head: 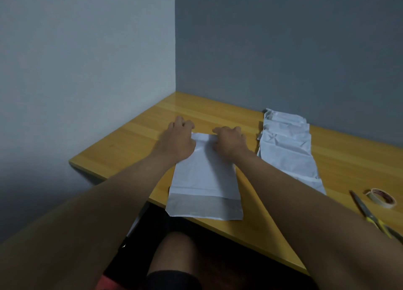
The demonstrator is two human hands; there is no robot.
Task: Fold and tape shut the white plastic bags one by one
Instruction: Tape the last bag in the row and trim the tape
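A white plastic bag [205, 180] lies flat on the wooden table [130, 141], its near end hanging a little over the front edge. My left hand [177, 140] rests on the bag's far left corner, fingers curled over the far edge. My right hand [230, 140] is at the far right corner, its fingers curled and pinching the bag's far edge. A pile of several more white bags [287, 145] lies to the right, against the wall.
A roll of tape [381, 198] and yellow-handled scissors [370, 213] lie at the table's right front. Grey walls close in the table at the left and back. My knee [174, 254] shows below the table's front edge.
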